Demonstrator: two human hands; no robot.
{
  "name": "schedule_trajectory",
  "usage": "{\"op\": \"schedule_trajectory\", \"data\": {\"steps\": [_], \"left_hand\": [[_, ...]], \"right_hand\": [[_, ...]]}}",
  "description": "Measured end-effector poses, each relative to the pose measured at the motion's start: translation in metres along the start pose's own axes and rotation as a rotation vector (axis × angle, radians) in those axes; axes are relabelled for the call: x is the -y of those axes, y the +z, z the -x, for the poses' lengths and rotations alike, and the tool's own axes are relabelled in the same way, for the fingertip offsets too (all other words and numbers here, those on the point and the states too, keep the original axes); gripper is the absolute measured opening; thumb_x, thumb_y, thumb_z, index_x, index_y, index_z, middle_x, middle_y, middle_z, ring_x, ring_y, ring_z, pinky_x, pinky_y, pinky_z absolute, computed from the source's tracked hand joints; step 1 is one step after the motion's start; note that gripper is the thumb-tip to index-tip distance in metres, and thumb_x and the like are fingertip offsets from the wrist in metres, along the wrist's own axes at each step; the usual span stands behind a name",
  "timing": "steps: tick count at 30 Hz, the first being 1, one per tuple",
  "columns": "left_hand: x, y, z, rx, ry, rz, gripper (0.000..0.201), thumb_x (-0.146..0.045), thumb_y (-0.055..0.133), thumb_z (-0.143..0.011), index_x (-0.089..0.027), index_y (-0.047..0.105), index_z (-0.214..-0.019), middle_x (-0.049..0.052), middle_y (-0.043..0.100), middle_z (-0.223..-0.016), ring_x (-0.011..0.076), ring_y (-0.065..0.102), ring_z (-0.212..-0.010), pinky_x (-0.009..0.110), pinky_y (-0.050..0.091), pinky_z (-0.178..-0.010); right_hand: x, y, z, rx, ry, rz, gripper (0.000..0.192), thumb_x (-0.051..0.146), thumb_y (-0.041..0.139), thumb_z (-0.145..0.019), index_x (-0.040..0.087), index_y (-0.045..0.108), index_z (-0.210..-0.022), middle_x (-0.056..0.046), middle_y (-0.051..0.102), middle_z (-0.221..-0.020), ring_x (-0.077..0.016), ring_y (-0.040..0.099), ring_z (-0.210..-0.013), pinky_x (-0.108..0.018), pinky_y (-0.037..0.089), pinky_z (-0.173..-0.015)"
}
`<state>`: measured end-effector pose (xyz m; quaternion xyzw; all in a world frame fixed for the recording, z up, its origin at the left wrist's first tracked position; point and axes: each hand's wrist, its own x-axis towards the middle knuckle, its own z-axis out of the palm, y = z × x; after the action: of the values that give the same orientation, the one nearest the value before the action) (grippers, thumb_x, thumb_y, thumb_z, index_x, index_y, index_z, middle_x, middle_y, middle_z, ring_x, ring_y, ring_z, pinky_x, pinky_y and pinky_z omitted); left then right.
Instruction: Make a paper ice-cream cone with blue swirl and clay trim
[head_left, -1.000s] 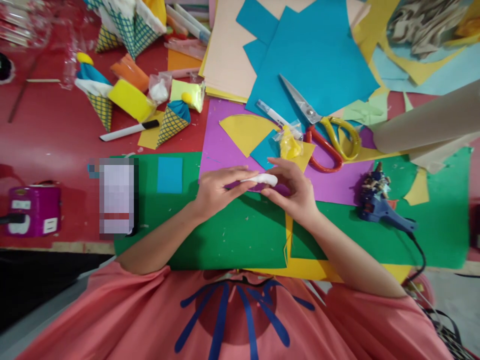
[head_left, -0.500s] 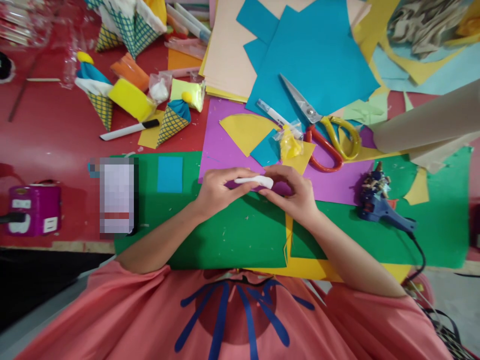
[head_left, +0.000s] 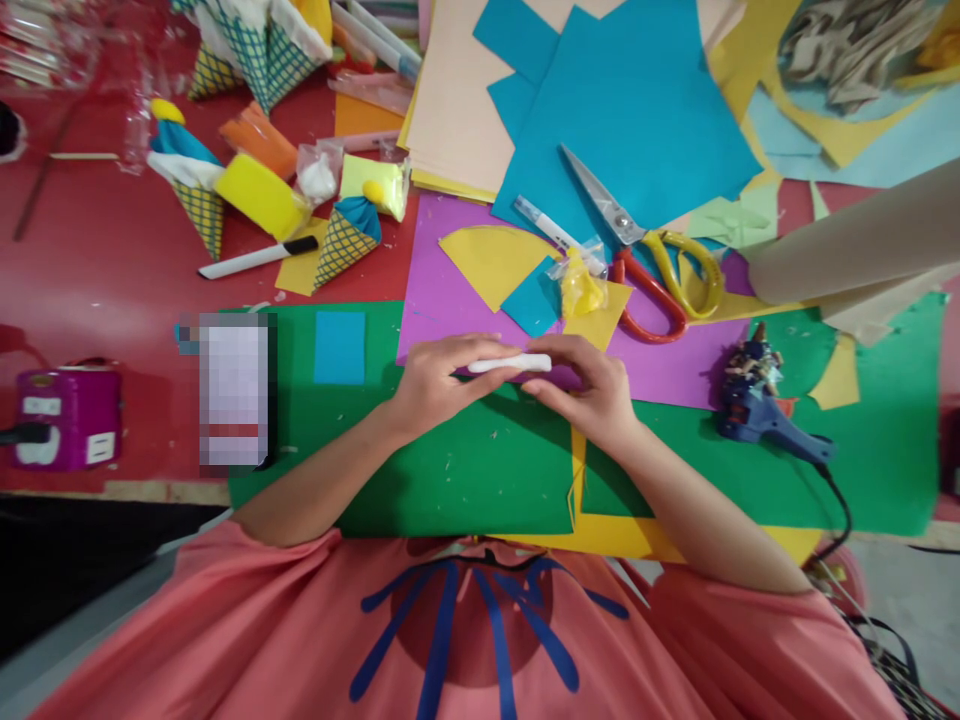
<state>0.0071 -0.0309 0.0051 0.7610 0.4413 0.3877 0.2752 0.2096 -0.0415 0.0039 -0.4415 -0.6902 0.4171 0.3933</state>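
A flat strip of white clay (head_left: 511, 363) is pinched between the fingertips of both hands, over the seam of the purple sheet (head_left: 450, 300) and the green sheet (head_left: 465, 470). My left hand (head_left: 435, 380) grips its left end and my right hand (head_left: 589, 385) its right end. Just beyond the hands lie a yellow clay lump in a clear bag (head_left: 579, 287), a small blue paper piece (head_left: 531, 300) and a yellow paper half-circle (head_left: 491, 262).
Scissors (head_left: 645, 250) lie on blue paper at the back right. A blue glue gun (head_left: 757, 410) with its cord rests on the green sheet to the right. Paper ice-cream cones (head_left: 345, 238), a black-capped marker (head_left: 259, 258), a blue rectangle (head_left: 339, 347) and a magenta device (head_left: 64, 415) are left.
The white clay has gone from a rounder lump to a thinner, longer, level strip between my fingers. Both hands stayed in about the same spot.
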Motion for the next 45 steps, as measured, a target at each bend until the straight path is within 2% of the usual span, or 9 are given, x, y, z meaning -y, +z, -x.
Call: {"op": "schedule_trajectory", "data": {"steps": [2,6,12,18,22,26,30,36,45], "left_hand": [[-0.0011,-0.0001,-0.0005,0.001,-0.015,0.008,0.021,-0.04,0.067,-0.084,-0.023,0.076,-0.091,0.001,0.079,-0.089,0.0138,0.075,-0.081,0.019,0.058,-0.074],[-0.0031,-0.0011,-0.0014,0.019,-0.021,0.042,0.026,-0.041,0.07,-0.081,-0.021,0.076,-0.097,0.003,0.078,-0.094,0.0147,0.075,-0.081,0.018,0.059,-0.074],[-0.0031,-0.002,-0.0023,-0.01,0.067,-0.006,0.026,-0.033,0.072,-0.081,-0.019,0.074,-0.103,0.004,0.078,-0.098,0.0143,0.075,-0.087,0.017,0.057,-0.081],[-0.0032,-0.0003,-0.0026,-0.041,0.072,-0.004,0.014,-0.029,0.071,-0.083,-0.019,0.075,-0.092,0.002,0.079,-0.089,0.0127,0.075,-0.081,0.015,0.057,-0.076],[-0.0028,-0.0011,-0.0019,-0.016,0.054,-0.011,0.022,-0.037,0.071,-0.082,-0.02,0.075,-0.095,0.003,0.079,-0.093,0.0146,0.075,-0.087,0.017,0.058,-0.081],[-0.0017,-0.0011,-0.0013,-0.015,0.098,-0.021,0.035,-0.036,0.074,-0.078,-0.018,0.072,-0.109,0.005,0.077,-0.102,0.0156,0.075,-0.09,0.018,0.058,-0.083],[-0.0008,0.0002,-0.0014,-0.065,0.173,-0.035,0.022,-0.024,0.074,-0.079,-0.018,0.073,-0.101,0.003,0.078,-0.094,0.0136,0.075,-0.09,0.016,0.057,-0.084],[-0.0031,-0.0001,-0.0025,-0.083,0.119,0.008,0.011,-0.022,0.074,-0.08,-0.018,0.074,-0.09,0.001,0.079,-0.087,0.0122,0.075,-0.086,0.012,0.056,-0.079],[-0.0037,-0.0018,-0.0016,-0.014,0.039,0.116,0.033,-0.029,0.073,-0.08,-0.022,0.071,-0.112,0.002,0.077,-0.102,0.0127,0.075,-0.084,0.016,0.059,-0.08]], "right_hand": [[-0.0024,0.0006,-0.0003,0.01,-0.057,-0.011,0.044,0.041,0.073,-0.081,0.023,0.062,-0.12,-0.006,0.074,-0.103,-0.0179,0.073,-0.087,-0.029,0.06,-0.076],[-0.0037,0.0001,-0.0026,-0.022,-0.186,0.053,0.02,0.025,0.065,-0.088,0.023,0.068,-0.108,-0.005,0.075,-0.098,-0.0175,0.072,-0.09,-0.03,0.058,-0.08],[-0.0003,-0.0017,-0.0023,-0.059,-0.101,0.063,0.013,0.023,0.066,-0.088,0.022,0.07,-0.1,-0.004,0.076,-0.092,-0.0157,0.071,-0.082,-0.028,0.058,-0.074],[-0.0059,-0.0001,-0.0023,-0.01,-0.142,-0.02,0.043,0.033,0.073,-0.082,0.023,0.061,-0.122,-0.008,0.073,-0.11,-0.02,0.071,-0.098,-0.032,0.058,-0.085],[-0.0067,-0.0002,-0.0046,-0.033,-0.244,0.041,0.022,0.021,0.067,-0.087,0.022,0.067,-0.109,-0.005,0.075,-0.099,-0.0173,0.071,-0.092,-0.03,0.058,-0.082],[-0.0036,-0.0013,-0.0041,-0.058,-0.184,0.036,0.015,0.02,0.068,-0.086,0.021,0.069,-0.101,-0.004,0.075,-0.091,-0.015,0.071,-0.084,-0.027,0.058,-0.075],[-0.0024,-0.0017,-0.0018,-0.047,-0.091,0.039,0.011,0.026,0.067,-0.087,0.021,0.07,-0.097,-0.003,0.076,-0.09,-0.0148,0.072,-0.081,-0.027,0.058,-0.074],[-0.0051,-0.0015,-0.0026,0.008,-0.12,-0.057,0.046,0.039,0.073,-0.081,0.021,0.062,-0.122,-0.006,0.075,-0.103,-0.0183,0.072,-0.092,-0.03,0.058,-0.08],[-0.0046,-0.0038,-0.0037,-0.114,-0.069,0.002,0.014,0.021,0.069,-0.084,0.021,0.071,-0.098,-0.002,0.075,-0.089,-0.0136,0.069,-0.078,-0.027,0.055,-0.073]]}}
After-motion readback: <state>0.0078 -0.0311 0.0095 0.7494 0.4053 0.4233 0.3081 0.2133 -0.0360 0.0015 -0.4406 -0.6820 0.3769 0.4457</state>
